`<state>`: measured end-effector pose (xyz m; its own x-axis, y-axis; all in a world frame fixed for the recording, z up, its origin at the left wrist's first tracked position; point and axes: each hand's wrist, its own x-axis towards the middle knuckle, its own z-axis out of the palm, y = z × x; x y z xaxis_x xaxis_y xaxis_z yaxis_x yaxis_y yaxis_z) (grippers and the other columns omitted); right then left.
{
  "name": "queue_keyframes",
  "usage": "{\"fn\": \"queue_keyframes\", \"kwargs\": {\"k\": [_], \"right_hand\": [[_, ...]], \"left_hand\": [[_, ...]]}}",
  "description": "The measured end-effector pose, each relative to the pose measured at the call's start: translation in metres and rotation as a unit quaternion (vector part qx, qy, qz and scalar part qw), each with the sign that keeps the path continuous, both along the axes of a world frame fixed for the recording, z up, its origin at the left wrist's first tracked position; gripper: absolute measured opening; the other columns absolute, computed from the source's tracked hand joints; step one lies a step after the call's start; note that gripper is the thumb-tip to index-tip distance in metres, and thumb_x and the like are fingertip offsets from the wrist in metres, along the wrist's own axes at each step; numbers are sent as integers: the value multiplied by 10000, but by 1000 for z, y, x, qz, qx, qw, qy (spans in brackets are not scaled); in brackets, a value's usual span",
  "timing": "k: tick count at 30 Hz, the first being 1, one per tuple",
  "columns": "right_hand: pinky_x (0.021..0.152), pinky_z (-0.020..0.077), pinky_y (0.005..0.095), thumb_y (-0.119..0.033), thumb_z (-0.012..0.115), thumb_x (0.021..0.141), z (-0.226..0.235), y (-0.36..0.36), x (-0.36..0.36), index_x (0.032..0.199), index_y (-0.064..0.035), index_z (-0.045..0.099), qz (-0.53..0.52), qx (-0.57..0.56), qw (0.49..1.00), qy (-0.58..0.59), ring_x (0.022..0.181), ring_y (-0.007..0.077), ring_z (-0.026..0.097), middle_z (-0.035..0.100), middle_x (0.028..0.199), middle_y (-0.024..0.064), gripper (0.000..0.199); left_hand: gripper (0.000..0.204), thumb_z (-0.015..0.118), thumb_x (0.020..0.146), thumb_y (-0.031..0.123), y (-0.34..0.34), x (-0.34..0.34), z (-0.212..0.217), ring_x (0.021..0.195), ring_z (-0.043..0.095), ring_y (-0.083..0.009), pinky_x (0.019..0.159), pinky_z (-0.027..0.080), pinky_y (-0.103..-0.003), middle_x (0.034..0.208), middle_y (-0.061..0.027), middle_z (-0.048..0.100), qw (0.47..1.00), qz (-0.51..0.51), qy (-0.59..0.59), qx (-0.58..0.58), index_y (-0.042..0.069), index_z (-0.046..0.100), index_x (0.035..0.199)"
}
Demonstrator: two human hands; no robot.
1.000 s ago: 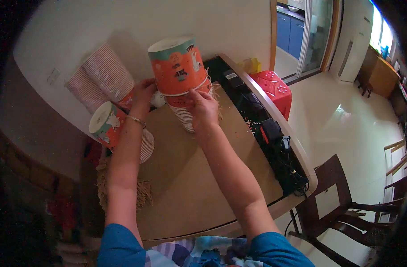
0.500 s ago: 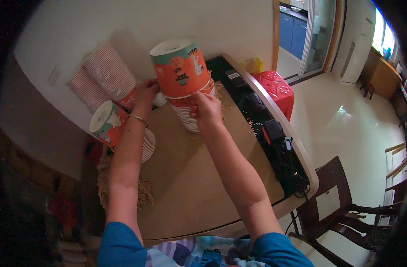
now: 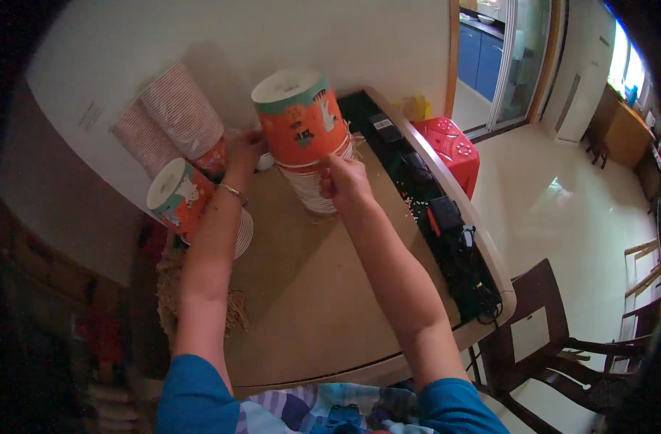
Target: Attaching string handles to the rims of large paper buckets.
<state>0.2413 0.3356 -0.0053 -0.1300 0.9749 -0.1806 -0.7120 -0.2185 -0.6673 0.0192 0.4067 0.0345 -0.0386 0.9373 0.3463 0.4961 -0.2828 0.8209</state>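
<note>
Two hands work at a tall cup stack point(image 3: 307, 137) standing mid-worktop point(image 3: 316, 304). Right hand point(image 3: 345, 177) pinches the stack's lower side; left hand point(image 3: 243, 148) curls against its far side, grip unclear. Another stack point(image 3: 182, 195) leans beside the left forearm, more against the wall.

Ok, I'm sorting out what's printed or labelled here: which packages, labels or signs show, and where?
Stack of paper cups: table middle, right hand on it; orange with teal band, cartoon figures.
Second cup stack: by the left forearm, lying tilted; same orange print.
Striped cup stacks: against the wall, red-and-white.
Wall label: small pale rectangle, left wall.
Left hand: behind the middle stack.
</note>
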Motion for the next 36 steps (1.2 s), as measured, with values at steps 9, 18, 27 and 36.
{"fn": "queue_keyframes", "kwargs": {"k": [9,18,27,36], "right_hand": [[365,271,269,-148,585,744,7,-1,-2,702,-53,578,49,55,997,-17,407,103,374,432,525,-9,105],[354,241,232,-302,636,872,12,-8,23,741,-70,597,119,70,970,-198,378,74,361,455,529,-24,270],[743,510,318,-141,655,805,35,25,73,963,-23,689,-285,300,729,-546,791,213,662,689,884,120,200],[810,511,319,-142,706,803,38,56,67,1041,-49,674,-141,392,698,-583,911,219,668,689,982,119,257]], "left_hand": [[206,660,742,15,13,-27,-6,737,628,-151,670,506,-297,864,-95,684,999,27,17,6,-28,652,944],[206,668,765,35,-7,-2,2,737,615,-151,657,496,-284,838,-71,676,999,4,-38,-19,-18,653,963],[338,619,873,205,-39,14,39,965,584,-170,810,469,-299,1073,-55,623,991,90,-35,95,63,601,1180],[494,574,922,381,-39,33,82,1173,469,-195,1016,358,-314,1273,-83,507,987,-80,-72,116,82,503,1309]]}}
